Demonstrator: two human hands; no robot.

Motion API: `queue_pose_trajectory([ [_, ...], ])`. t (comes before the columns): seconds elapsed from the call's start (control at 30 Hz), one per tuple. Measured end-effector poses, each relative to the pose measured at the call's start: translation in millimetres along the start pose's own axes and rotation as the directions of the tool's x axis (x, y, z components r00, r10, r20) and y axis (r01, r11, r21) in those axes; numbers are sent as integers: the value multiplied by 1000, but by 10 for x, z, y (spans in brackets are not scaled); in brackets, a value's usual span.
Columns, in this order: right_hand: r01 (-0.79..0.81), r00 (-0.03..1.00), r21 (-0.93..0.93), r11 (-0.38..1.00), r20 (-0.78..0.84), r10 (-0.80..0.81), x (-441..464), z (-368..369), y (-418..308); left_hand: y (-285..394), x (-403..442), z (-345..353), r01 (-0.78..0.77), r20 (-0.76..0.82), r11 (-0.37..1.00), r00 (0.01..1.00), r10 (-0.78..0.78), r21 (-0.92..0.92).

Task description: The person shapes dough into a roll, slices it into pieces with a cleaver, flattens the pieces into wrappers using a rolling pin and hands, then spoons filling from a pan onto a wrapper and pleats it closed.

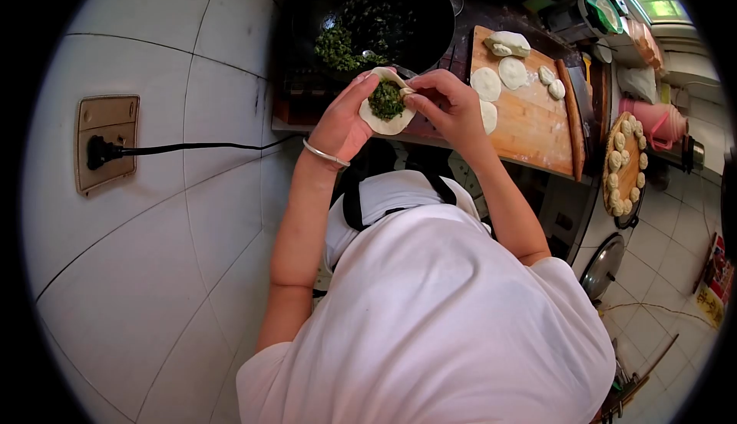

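A round dough wrapper (386, 121) with chopped green filling (387, 99) at its middle rests in my left hand (343, 121), whose fingers curl round its left side. The fingertips of my right hand (449, 105) pinch the wrapper's right edge, where a small fold shows. Behind my hands, a black wok (430, 29) holds more green filling (335, 46) and part of a spoon. To the right, flat dough rounds (485, 84) and a thicker dough lump (507, 42) lie on a floured wooden board (537, 134).
A rolling pin (573, 125) lies along the board's right side. Farther right are a round tray of shaped dough pieces (614, 159), a pink container (654, 121) and a metal lid (603, 267). A black cord (207, 146) runs from the wall socket (107, 113) at the left.
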State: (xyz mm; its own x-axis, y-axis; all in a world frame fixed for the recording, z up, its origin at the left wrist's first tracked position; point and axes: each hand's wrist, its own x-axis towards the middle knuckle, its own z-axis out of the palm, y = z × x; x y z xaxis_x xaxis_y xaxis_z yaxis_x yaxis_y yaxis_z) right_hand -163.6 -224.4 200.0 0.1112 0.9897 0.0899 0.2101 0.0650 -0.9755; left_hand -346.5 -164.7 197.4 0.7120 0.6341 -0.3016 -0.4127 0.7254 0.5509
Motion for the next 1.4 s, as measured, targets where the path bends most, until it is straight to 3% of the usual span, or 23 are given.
queue_pose_trajectory([
  [0.03,168,986,-214,962,20,-168,-7,-18,-31,3,0,8,-1,-14,1000,1000,1,18],
  [0.13,232,972,-334,914,49,-229,-52,-45,-80,1,-16,0,-7,-25,999,1000,8,36],
  [0.27,188,979,-273,944,129,-158,-85,-214,-134,24,-34,106,31,38,997,999,-33,69],
  [0.33,-61,996,-11,998,65,61,-104,-265,-157,49,-39,232,53,71,987,995,-64,149],
  [0.47,-133,991,168,977,38,128,-132,-420,-145,4,41,417,73,107,968,989,-101,239],
  [0.5,-133,991,172,976,28,130,-158,-479,-152,-12,89,452,81,113,962,987,-114,259],
  [0.57,165,985,-251,954,-12,-174,-233,-623,-155,-77,176,529,99,122,953,983,-139,286],
  [0.67,169,978,-353,920,-53,-200,-385,-829,-156,-195,303,675,99,77,950,989,-127,295],
  [0.7,160,978,-356,920,-69,-197,-439,-917,-174,-235,335,746,117,102,938,982,-158,327],
  [0.77,19,994,-158,987,-102,-36,-543,-1093,-223,-333,394,924,143,136,919,969,-205,367],
  [0.8,16,992,-159,987,-123,-36,-588,-1187,-224,-377,425,1042,151,143,899,963,-227,411],
  [0.87,-101,976,-2,995,-193,99,-676,-1386,-212,-477,505,1261,163,159,872,952,-262,462],
  [0.9,-99,982,92,991,-151,112,-744,-1486,-168,-537,544,1365,178,157,859,946,-284,480],
  [0.93,-99,979,93,991,-169,113,-812,-1576,-176,-601,587,1454,191,156,846,940,-304,498],
  [1.0,-48,972,-161,986,-235,9,-965,-1753,-196,-759,685,1578,176,167,831,938,-304,528],
  [1.07,-52,940,-92,994,-342,17,-1103,-1871,-138,-900,806,1665,161,166,910,957,-239,383],
  [1.1,-46,904,-22,999,-426,32,-1166,-1926,-119,-1009,857,1711,204,122,959,966,-230,195],
  [1.13,-42,897,-25,999,-441,26,-1227,-1970,-132,-1125,897,1753,208,134,956,962,-238,205],
  [1.23,-82,874,119,990,-468,129,-1407,-2072,-118,-1481,900,2015,277,91,960,958,-273,-34],
  [1.4,-101,816,97,990,-561,138,-1705,-2389,-77,-1891,894,2371,234,148,972,960,-237,35],
])
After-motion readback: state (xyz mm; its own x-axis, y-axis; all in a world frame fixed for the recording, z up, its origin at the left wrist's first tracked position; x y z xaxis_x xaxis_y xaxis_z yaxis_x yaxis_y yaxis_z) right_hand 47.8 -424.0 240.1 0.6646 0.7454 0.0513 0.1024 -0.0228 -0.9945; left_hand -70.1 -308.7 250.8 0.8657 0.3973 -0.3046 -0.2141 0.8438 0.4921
